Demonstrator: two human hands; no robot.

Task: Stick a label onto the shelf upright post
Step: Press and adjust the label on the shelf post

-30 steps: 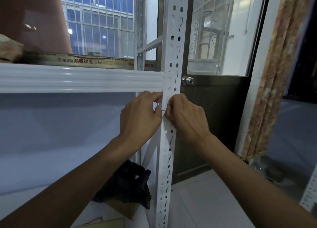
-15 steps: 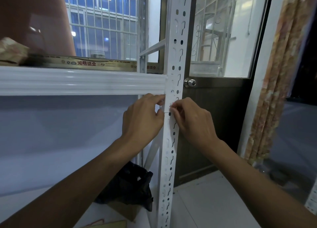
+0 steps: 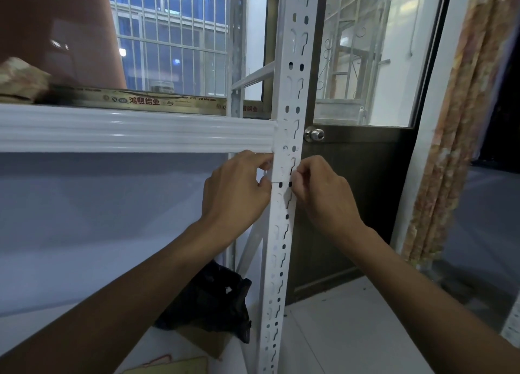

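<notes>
Both hands, left hand (image 3: 236,187) and right hand (image 3: 318,190), are pinched on the label (image 3: 282,171), which should be pressed flat and square against the post (image 3: 281,233).

Arms: we are reaching both forward and upward, bare, converging at centre. Left hand (image 3: 236,187): we are curling it, thumb and forefinger pinching, back of hand facing us. Right hand (image 3: 320,190): we are holding it level with the left, fingertips (image 3: 298,173) pinched, knuckles bent.
</notes>
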